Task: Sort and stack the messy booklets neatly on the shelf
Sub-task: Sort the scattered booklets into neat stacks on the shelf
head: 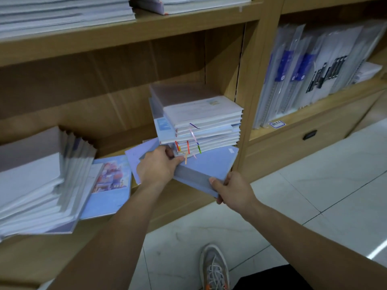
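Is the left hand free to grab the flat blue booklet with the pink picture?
Not right now, probably: left hand grips the thick blue booklet stack; the picture booklet lies mostly uncovered beside it.

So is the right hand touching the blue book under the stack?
Touching. Head view shows the right hand gripping the blue book by its corner, thumb on top.

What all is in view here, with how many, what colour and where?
blue bundle: one, blue, jutting over the middle shelf edge, right end
ribboned booklet stack: one, white and pale blue, on the blue bundle
leaning booklets: one pile, white and lilac, shelf's left
picture booklet: one, blue and pink, flat beside them
sleeved stationery: many, clear, right compartment
shoe: one, grey, on floor
left hand: one, grips bundle's left edge
right hand: one, pinches its near corner
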